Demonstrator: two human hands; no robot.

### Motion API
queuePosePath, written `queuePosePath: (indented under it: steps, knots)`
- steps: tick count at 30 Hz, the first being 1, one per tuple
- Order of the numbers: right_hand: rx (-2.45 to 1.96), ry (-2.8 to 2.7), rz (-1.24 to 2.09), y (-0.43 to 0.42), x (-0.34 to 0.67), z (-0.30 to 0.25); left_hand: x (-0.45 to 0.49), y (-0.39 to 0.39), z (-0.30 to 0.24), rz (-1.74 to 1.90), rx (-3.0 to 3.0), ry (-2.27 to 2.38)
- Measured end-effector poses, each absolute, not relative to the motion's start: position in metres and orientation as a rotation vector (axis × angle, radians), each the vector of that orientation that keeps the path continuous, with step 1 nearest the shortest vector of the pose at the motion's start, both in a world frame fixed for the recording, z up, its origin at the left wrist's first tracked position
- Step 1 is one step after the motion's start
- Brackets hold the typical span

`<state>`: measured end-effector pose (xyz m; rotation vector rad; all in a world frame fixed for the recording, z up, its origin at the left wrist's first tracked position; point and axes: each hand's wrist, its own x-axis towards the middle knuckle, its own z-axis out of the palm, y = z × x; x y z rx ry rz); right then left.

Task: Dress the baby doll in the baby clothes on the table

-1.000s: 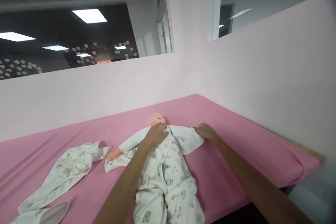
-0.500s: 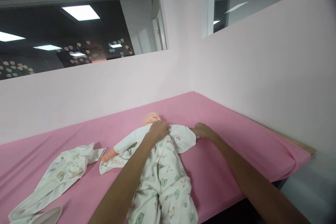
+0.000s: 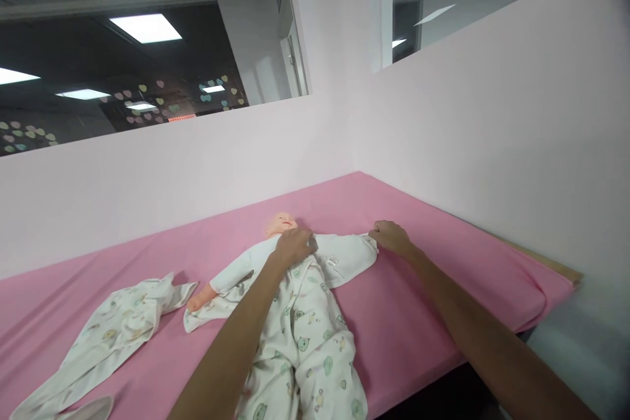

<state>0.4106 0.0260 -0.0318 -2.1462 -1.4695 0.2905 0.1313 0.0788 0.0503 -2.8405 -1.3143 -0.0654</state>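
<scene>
A baby doll [image 3: 281,223] lies on its back, head toward the wall, in patterned trousers [image 3: 315,335] and a white shirt [image 3: 339,262]. My left hand [image 3: 294,245] is closed at the shirt's front, just below the doll's chin, and its fingertips are partly hidden. Out to the right, my right hand [image 3: 390,236] pinches the end of the shirt's sleeve, drawn out sideways. No doll hand shows at that cuff. The doll's other hand [image 3: 201,298] sticks out of the opposite sleeve.
A pink sheet [image 3: 408,335] covers the table, which sits in a corner against white walls [image 3: 492,138]. Another patterned garment [image 3: 123,321] lies spread at the left. A glass window [image 3: 162,65] is set in the back wall.
My right hand has moved slightly right and up, stretching the sleeve farther from the doll's body. My left hand stays at the doll's chest. The view has shifted a little.
</scene>
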Motion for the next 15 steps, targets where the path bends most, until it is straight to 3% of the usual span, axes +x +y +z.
queuePosePath:
  steps: [7, 15]
  knots:
    - [-2.366, -1.202, 0.125, 0.030, 0.434, -0.044, 0.124, 0.079, 0.053, -0.059, -2.816, -1.362]
    - [-2.291, -1.308, -0.041, 0.029, 0.393, -0.035, 0.136, 0.078, 0.050, 0.030, -2.785, -1.326]
